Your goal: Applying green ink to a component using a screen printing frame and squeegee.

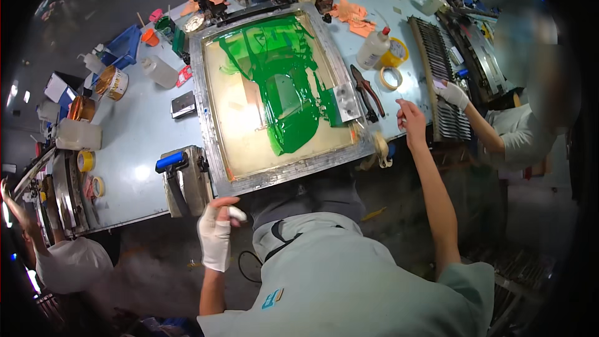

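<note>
Screen-printing frame [214,143], spread with wet-looking green ink [287,134], lay at the upper centre of the view; handling it well, I judged, meant keeping fingertips [234,200] and glove [215,249] clear of the ink and touching only the metal rim [287,176]. Left of centre, a blue roller [171,161] rested at the table [128,178] edge, above my left hand [216,231]. Its thumb [237,214] and bare index finger [223,202] stood apart, with nothing visible between them, just below the frame's near left corner without touching. Right of the frame, pliers [368,92] lay near its rim, and farther right my bare right hand [412,123] hovered, fingers loosely bent, apart from the frame; I couldn't tell whether they pinched anything.
</note>
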`<control>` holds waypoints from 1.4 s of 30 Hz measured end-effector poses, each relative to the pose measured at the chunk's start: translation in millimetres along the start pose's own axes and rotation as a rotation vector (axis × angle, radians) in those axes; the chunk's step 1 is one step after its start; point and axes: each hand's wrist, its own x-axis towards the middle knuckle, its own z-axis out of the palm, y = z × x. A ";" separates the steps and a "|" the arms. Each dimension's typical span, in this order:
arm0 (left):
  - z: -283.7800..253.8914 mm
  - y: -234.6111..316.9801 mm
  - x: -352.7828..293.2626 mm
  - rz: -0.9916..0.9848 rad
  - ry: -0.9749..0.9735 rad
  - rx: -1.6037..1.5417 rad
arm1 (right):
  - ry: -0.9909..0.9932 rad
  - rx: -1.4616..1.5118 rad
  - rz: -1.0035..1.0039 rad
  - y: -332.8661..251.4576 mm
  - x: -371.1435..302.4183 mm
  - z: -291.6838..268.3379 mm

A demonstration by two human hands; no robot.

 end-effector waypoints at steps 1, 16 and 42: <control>-25.7 -8.8 2.2 -0.064 0.038 0.072 | -0.108 -0.052 -0.045 -28.8 -22.5 19.4; -13.1 -80.8 54.2 -0.432 0.065 -0.371 | -0.459 -0.705 -0.119 -117.4 -45.9 137.1; -28.8 -69.7 51.4 -0.315 -0.081 -0.383 | -0.585 -1.391 -1.231 -173.7 111.2 284.2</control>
